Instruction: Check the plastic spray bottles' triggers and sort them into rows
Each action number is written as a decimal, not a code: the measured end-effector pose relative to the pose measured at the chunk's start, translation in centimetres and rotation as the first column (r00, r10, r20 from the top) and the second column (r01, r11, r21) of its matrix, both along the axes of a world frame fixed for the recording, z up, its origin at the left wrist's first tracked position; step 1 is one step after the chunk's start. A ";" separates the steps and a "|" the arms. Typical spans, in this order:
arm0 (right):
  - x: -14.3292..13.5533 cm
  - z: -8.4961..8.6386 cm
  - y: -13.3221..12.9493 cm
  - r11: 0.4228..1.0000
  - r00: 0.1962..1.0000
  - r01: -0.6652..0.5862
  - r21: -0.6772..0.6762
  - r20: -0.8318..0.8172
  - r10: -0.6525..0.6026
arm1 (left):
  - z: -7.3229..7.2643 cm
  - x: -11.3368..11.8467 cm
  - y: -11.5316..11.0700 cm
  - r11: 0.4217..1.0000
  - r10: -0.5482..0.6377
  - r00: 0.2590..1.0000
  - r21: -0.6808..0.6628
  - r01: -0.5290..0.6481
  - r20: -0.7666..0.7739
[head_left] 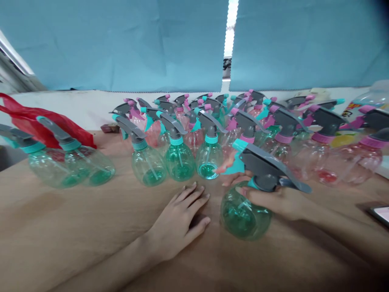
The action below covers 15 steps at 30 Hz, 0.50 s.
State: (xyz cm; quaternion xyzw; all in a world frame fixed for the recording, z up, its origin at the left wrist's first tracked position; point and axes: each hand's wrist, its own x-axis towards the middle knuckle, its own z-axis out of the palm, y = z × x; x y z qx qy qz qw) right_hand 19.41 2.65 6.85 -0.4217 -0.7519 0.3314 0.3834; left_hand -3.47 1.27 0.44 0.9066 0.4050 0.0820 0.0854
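Observation:
My right hand (pixel 270 198) grips a green spray bottle (pixel 243 217) around its neck, with a finger up by the turquoise trigger. The bottle tilts a little, its grey head slanting down to the right. My left hand (pixel 185 215) lies flat on the wooden table (pixel 100 227), fingers spread, holding nothing. Just beyond it stand a green spray bottle (pixel 180 160) and another green spray bottle (pixel 209 160), both upright with turquoise collars. A third green spray bottle (pixel 148 164) is to their left.
Two green bottles (pixel 97 166) stand at the left before a red plastic bag (pixel 48 121). Pink spray bottles (pixel 352 162) and more green ones crowd the back and right. A phone (pixel 381 213) lies at the right edge. A blue sheet (pixel 127 44) covers the wall behind.

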 end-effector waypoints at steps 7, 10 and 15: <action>-0.2 -0.8 0.0 0.990 0.997 0.002 -0.141 -0.074 -0.013 | -0.1 -0.1 0.0 1.000 0.006 1.000 0.005 -0.006 0.023; -0.3 -0.9 0.0 0.987 0.996 0.037 -0.154 -0.077 -0.049 | -0.1 -0.1 0.0 1.000 0.005 1.000 0.005 -0.005 0.011; -0.4 -0.7 -0.1 0.992 0.998 0.019 -0.123 -0.060 -0.026 | -0.3 -0.1 0.0 1.000 0.000 1.000 0.016 0.000 0.025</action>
